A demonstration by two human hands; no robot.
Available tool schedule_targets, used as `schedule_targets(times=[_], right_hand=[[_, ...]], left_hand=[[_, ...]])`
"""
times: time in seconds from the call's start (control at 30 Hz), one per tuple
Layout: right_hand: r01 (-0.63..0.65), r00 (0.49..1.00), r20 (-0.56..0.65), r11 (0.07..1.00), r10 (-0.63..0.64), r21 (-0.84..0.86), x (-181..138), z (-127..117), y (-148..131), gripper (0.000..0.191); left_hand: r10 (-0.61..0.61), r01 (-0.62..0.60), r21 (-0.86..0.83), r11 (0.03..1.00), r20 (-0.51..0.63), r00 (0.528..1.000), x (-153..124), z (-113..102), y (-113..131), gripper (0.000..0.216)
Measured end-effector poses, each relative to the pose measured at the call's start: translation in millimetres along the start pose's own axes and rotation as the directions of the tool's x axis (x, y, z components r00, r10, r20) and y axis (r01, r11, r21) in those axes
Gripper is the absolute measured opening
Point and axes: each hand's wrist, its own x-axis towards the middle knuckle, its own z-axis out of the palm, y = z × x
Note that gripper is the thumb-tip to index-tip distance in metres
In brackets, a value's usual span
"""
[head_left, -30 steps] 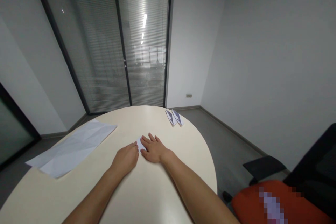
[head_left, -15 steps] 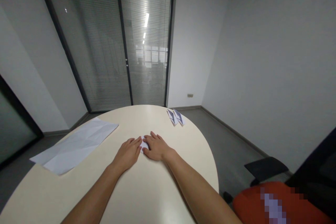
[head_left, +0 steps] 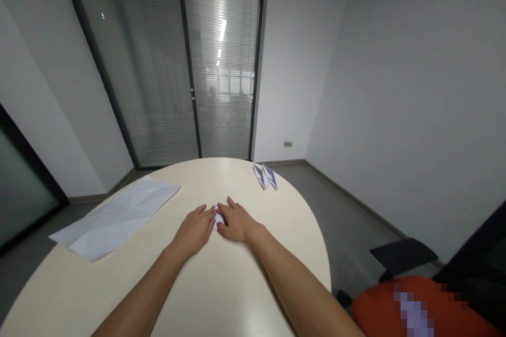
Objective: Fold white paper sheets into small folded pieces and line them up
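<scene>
A small white piece of folded paper (head_left: 218,218) lies on the table in front of me, mostly covered by my hands. At its left edge my left hand (head_left: 196,227) has its fingers close together and its thumb near them, closed on the paper's side. My right hand (head_left: 236,220) rests over the right part, its fingers spread and pressing down flat, with the thumb apart. Farther back on the right lie two folded paper pieces (head_left: 266,176), white with dark purple faces, side by side.
A large creased white sheet (head_left: 118,218) lies at the left of the round cream table (head_left: 221,284). Beyond stand a glass partition with blinds (head_left: 221,116) and grey walls. An orange-seated chair (head_left: 379,303) with a black armrest is at the right.
My left hand has shifted very slightly at the paper's edge. The right hand stays almost in place; the whole view has moved a little.
</scene>
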Motion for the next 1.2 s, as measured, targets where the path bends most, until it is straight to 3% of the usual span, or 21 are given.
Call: schedule_targets(times=[0.17,0.43,0.57,0.7,0.83,0.93,1.07,1.2], right_hand=[[-0.028,0.999,-0.022,0.999,0.029,0.027,1.8,0.7,2.1,0.067],[-0.024,1.0,0.0,0.999,0.024,0.044,2.4,3.1,7.5,0.07],[-0.012,1.0,0.023,0.998,0.011,0.055,1.7,2.0,9.0,0.07],[0.023,1.0,0.017,0.998,-0.024,0.061,0.3,0.4,8.9,0.069],[0.052,0.999,0.008,0.997,-0.052,0.06,0.0,0.5,9.3,0.067],[0.055,0.998,0.001,0.997,-0.055,0.058,0.1,1.1,9.6,0.069],[0.058,0.998,-0.012,0.997,-0.058,0.043,0.2,2.1,9.8,0.067],[0.081,0.997,0.0,0.996,-0.081,0.038,1.2,3.0,11.0,0.064]], left_hand=[[0.003,-0.004,0.022,1.0,0.041,0.999,2.4,-0.3,-2.4,0.042],[-0.135,0.101,0.136,0.986,0.27,0.953,-1.9,-40.2,12.4,0.034],[-0.163,0.132,0.142,0.981,0.236,0.958,-4.2,-42.3,14.8,0.031],[-0.069,0.057,0.093,0.994,0.134,0.989,-4.9,-19.8,8.1,0.038],[-0.052,0.04,0.107,0.993,0.116,0.992,-3.2,-4.9,-0.1,0.046],[-0.069,0.057,0.1,0.993,0.127,0.989,-2.6,-15.0,3.2,0.043],[-0.131,0.096,0.159,0.983,0.229,0.965,-3.9,-37.0,16.5,0.032],[-0.14,0.11,0.165,0.98,0.184,0.973,-4.8,-30.9,18.3,0.035]])
